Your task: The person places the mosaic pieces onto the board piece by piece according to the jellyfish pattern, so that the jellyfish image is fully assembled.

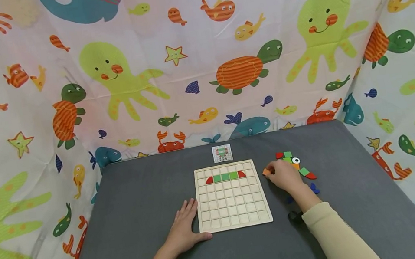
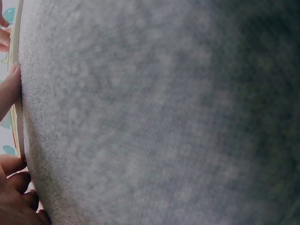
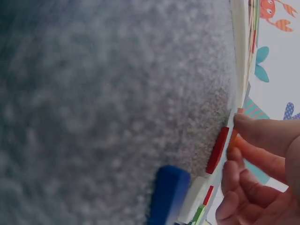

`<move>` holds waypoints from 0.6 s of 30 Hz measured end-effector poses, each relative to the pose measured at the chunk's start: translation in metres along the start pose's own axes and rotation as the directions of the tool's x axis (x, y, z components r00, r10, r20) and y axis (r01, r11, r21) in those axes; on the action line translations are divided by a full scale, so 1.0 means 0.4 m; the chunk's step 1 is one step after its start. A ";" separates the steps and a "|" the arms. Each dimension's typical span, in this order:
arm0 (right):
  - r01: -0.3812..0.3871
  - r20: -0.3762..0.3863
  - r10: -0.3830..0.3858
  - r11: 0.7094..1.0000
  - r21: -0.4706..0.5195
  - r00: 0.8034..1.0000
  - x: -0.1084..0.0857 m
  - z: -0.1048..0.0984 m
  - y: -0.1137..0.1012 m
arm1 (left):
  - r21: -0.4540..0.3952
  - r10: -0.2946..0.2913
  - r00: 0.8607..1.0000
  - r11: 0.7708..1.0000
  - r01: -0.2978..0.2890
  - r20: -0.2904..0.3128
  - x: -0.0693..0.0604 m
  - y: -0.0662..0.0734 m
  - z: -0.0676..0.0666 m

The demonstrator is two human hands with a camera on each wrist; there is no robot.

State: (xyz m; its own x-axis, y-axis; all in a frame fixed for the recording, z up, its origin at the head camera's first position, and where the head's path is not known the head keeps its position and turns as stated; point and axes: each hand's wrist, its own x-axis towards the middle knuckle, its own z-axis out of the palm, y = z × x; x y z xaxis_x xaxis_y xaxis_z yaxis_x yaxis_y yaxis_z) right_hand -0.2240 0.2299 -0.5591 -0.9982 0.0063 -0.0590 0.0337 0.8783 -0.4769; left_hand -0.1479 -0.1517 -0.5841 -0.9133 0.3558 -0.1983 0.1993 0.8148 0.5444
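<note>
A pale wooden grid board lies flat on the table, with a row of red and green tiles near its top. My left hand touches the board's lower left corner, fingers along the left side and thumb at the front edge. To the right of the board, my right hand pinches an orange tile between thumb and finger. The same orange tile shows edge-on in the right wrist view. Loose tiles lie around that hand, including a green one and a red one.
A small picture card lies behind the board. Blue pieces are beside the right forearm, some partly hidden by it. The grey table meets a cloth curtain printed with sea animals.
</note>
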 end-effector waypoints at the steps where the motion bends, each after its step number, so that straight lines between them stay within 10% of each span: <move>1: 0.023 -0.009 -0.023 1.000 0.008 1.000 0.000 -0.001 -0.002 | 0.000 0.002 1.000 1.000 -0.002 -0.001 -0.001 0.000 0.000; 18: 0.281 -0.014 -0.281 0.960 0.003 0.960 -0.007 -0.005 -0.090 | 0.005 0.002 1.000 1.000 -0.002 0.005 -0.001 0.003 -0.003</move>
State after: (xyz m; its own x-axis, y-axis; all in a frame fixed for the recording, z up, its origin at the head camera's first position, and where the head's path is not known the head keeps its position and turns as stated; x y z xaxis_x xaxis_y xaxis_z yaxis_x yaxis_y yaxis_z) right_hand -0.2224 0.1990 -0.5401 -0.9680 -0.2343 0.0895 -0.2481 0.8434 -0.4765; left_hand -0.1477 -0.1514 -0.5827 -0.9112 0.3598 -0.2009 0.2032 0.8165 0.5404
